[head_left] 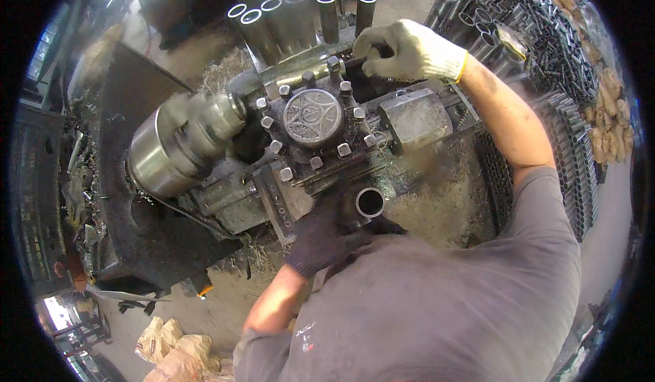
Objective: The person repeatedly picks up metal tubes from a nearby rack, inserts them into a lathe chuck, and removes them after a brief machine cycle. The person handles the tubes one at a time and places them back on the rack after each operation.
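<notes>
grey metal tube [368, 215] points mouth-up, long axis aimed nearly at the camera.

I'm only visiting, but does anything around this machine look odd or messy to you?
The gloves don't match: the left hand, holding a metal tube, wears a dark one, while the right hand wears a pale one with a yellow edge. Loose, curly metal shavings also lie scattered behind the machine, looking untidy.
</notes>
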Tool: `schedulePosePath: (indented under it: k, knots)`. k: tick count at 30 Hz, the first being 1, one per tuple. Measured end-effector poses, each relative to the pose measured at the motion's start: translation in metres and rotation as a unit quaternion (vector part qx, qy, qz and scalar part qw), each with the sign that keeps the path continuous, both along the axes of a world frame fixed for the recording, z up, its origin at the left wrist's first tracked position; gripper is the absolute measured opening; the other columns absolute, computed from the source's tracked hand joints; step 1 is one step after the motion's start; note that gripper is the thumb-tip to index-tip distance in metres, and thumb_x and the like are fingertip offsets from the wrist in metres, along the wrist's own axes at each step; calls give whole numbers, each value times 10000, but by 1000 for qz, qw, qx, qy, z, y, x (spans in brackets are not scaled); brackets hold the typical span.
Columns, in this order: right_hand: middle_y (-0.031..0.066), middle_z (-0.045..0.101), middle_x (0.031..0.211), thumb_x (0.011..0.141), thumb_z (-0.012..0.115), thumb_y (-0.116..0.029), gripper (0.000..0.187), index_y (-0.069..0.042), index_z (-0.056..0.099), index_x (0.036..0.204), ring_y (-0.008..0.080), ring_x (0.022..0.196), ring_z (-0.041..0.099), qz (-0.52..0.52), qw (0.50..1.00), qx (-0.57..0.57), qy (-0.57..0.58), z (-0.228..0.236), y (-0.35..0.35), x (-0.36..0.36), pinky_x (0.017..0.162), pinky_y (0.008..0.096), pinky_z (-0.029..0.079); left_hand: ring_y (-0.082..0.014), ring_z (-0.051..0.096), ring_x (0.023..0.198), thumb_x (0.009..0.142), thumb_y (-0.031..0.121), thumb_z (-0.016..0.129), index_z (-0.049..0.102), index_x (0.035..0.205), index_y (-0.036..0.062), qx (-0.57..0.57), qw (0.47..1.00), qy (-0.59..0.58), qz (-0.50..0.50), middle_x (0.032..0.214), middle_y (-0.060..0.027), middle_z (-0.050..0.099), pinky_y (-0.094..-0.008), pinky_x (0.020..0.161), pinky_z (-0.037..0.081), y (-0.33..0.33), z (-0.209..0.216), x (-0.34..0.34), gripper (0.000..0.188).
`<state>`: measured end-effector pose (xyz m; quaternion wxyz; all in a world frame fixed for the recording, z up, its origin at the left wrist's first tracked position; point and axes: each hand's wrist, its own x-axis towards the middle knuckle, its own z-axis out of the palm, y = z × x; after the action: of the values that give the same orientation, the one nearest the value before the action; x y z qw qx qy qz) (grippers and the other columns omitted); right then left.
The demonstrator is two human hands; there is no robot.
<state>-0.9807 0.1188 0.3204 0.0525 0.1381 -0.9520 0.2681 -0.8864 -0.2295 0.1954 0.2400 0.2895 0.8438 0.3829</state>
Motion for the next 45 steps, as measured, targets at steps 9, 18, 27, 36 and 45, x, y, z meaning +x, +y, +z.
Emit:
schedulePosePath:
  k: [9,18,27,36,45]
  knots:
    - [167,772,1089,734,897,-308,606,-58,719,1256,316,923,766,103,960,-8,-259,94,-54,70,846,403,592,-216,707,1113,808,178,903,648,1340,28,463,882,84,-14,1246,-132,711,-375,942,586,32,93,-38,609]
    - [211,743,890,733,838,-309,433,-26,714,1037,387,822,739,46,995,84,40,66,-83,-56,759,458,584,-127,650,919,999,63,660,660,1249,1,394,884,18,249,1057,-64,718,-305,796,546,-30,79,-68,258]
    - [197,771,888,708,868,-333,360,-56,795,925,372,845,762,87,939,282,-179,-45,-78,-159,756,481,598,-165,676,855,1035,297,651,660,1185,35,267,784,-35,559,991,-57,672,-341,744,557,-178,-89,6,302]
    - [205,762,894,759,816,-350,464,9,752,1045,337,808,746,169,951,122,-226,-101,-86,-187,724,454,565,-173,480,545,1044,580,549,605,934,171,457,463,-46,758,714,17,537,-346,507,422,-357,-176,50,428]
    - [162,756,1011,795,781,-81,838,-74,420,1551,249,899,742,236,905,-42,-352,-30,-201,-208,700,396,588,-150,390,493,1068,537,505,530,820,216,466,454,-229,724,663,29,484,-344,487,322,-408,-156,56,407]
